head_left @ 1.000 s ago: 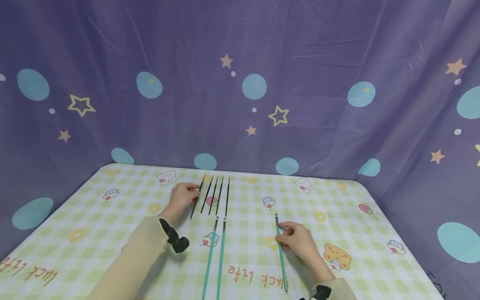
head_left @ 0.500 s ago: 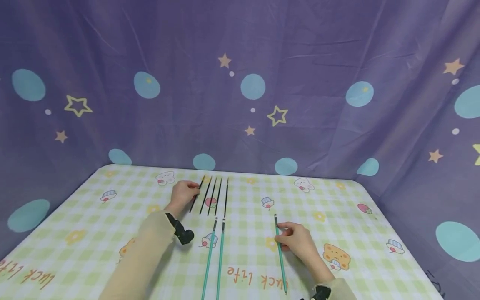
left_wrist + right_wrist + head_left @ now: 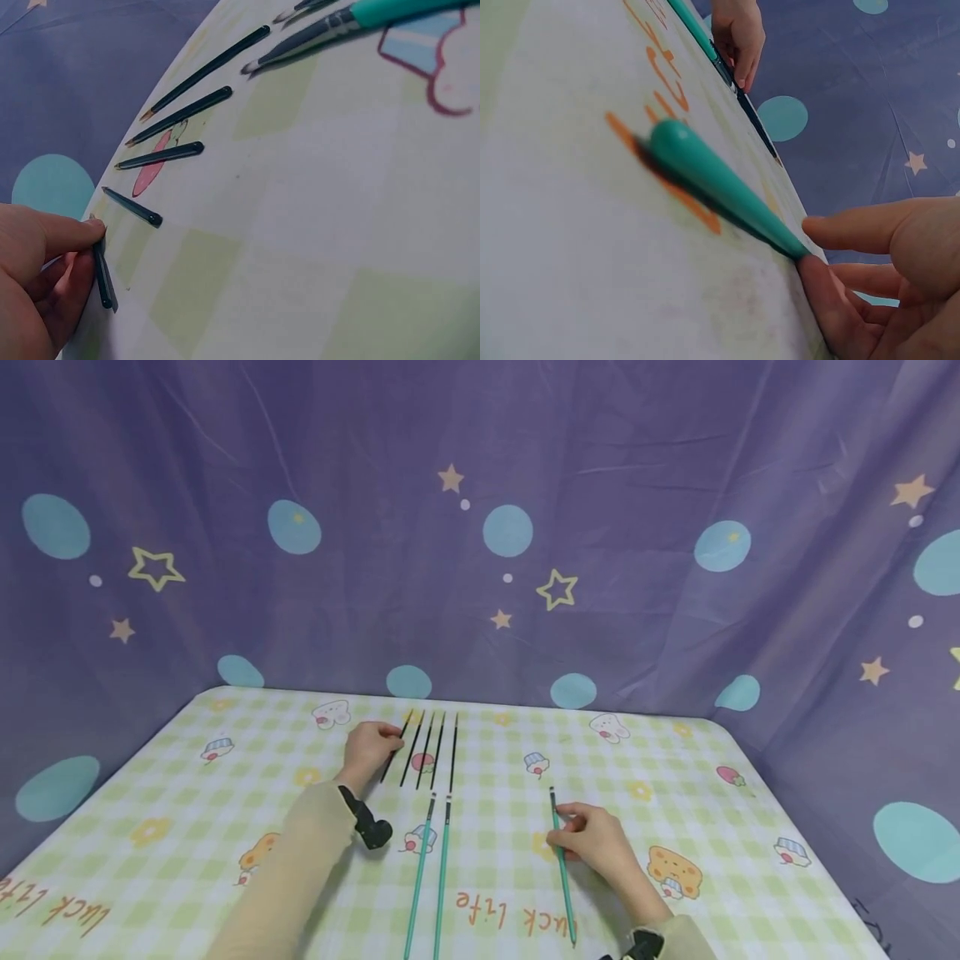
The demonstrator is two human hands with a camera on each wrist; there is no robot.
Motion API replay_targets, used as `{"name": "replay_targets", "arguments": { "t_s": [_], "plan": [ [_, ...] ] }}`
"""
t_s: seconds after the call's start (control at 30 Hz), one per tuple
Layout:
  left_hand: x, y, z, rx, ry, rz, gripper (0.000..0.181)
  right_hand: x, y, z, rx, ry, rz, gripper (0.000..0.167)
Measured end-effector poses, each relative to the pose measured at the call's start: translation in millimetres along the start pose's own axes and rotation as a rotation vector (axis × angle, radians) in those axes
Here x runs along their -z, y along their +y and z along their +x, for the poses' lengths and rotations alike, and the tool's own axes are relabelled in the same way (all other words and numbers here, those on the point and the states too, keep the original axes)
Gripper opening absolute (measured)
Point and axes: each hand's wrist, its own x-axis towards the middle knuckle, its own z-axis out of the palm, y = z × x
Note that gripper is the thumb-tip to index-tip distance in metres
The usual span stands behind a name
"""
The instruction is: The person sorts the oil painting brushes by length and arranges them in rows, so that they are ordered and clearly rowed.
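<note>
My left hand (image 3: 372, 750) pinches the leftmost of several thin black paintbrushes (image 3: 103, 274) between thumb and finger. The brush lies against the tablecloth, bristle end away from me. Beside it the other black paintbrushes (image 3: 453, 756) lie in a fanned row, apart from each other. On the right, my right hand (image 3: 596, 842) holds a teal paintbrush (image 3: 564, 887) near its dark ferrule, thumb and finger on either side of the handle. This brush lies along the table, handle end toward me. Two more teal paintbrushes (image 3: 441, 881) lie side by side between the hands.
A green-checked tablecloth (image 3: 495, 827) with cartoon prints covers the table. Behind it hangs a purple curtain (image 3: 390, 593) with stars and blue dots, close to the far table edge. Black camera mounts (image 3: 367, 822) sit on both wrists.
My left hand has shifted slightly, and the leftmost black paintbrush has slid a little away from me, roughly level with its neighbours. My right hand stays nearly still on the teal paintbrush.
</note>
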Motion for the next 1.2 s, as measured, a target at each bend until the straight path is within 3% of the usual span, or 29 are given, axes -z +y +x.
{"name": "replay_targets", "arguments": {
  "t_s": [0.3, 0.77, 1.2],
  "plan": [
    [-3.5, 1.3, 0.1, -0.028, 0.02, 0.05, 0.022, 2, -5, -2.8, -0.009, 0.008, -0.041, 0.056],
    [-3.5, -2.9, 2.2, -0.021, 0.016, 0.067, 0.023, -2, -11, -2.2, -0.011, 0.032, -0.028, 0.053],
    [-1.7, 0.1, 0.0, -0.007, 0.009, 0.057, 0.022, -21, -33, -6.3, 0.079, -0.042, 0.02, 0.05]
  ]
}}
